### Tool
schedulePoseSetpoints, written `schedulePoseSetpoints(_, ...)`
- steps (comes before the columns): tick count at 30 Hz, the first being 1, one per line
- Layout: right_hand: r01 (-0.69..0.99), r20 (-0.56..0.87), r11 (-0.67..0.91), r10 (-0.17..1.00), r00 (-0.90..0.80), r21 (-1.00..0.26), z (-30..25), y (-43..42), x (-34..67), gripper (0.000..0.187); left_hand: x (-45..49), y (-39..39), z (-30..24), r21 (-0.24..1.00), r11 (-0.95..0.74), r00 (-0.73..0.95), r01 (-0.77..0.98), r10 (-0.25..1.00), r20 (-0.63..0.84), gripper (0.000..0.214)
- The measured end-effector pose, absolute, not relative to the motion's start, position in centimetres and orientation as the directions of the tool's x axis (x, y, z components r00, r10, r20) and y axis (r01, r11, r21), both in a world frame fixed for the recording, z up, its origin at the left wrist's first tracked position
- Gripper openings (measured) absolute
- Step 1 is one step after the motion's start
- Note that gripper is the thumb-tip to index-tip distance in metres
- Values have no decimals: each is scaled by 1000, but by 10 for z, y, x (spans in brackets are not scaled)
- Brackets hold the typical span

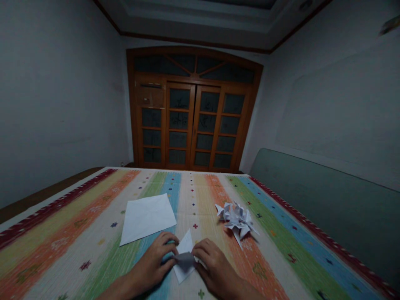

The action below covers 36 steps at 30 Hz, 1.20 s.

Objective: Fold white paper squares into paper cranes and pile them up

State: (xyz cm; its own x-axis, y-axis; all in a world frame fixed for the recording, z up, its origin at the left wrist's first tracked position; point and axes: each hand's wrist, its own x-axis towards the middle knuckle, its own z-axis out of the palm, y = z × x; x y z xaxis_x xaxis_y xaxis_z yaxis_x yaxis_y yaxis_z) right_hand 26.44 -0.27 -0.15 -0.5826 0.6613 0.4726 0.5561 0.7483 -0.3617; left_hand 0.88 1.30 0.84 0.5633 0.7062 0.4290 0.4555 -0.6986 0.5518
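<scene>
A small piece of white paper, partly folded with pointed ends at top and bottom, rests on the striped tablecloth near the front. My left hand pinches its left side between thumb and curled fingers. On the other side, my right hand grips the right edge, its fingertips closed on the paper and the thumb partly hidden beneath. A flap in the middle of the paper lies in shadow between the two hands.
A flat white sheet of paper lies beyond my left hand. Several folded white paper pieces sit in a heap at the right. The tablecloth covers the table, a green backrest stands along the right, and wooden doors are behind.
</scene>
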Motion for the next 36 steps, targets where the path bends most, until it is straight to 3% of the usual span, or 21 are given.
schedulePoseSetpoints(7, 440, 521, 839, 543, -658, -319, -5, -2, 268, 34, 1, 10, 1, 454, -763, 605, 460, 643, 469, 30)
schedulePoseSetpoints(21, 439, 459, 807, 587, -667, -394, 12, -13, 267, 42, -11, 12, -13, 459, -779, 620, 426, 621, 479, 64)
schedulePoseSetpoints(27, 425, 464, 805, 589, -662, -415, 14, -14, 266, 34, -19, 20, -3, 505, -757, 678, 413, 627, 384, 31)
schedulePoseSetpoints(36, 408, 456, 783, 611, -647, -470, 15, -13, 268, 32, -25, 28, -13, 523, -741, 651, 421, 648, 395, 22)
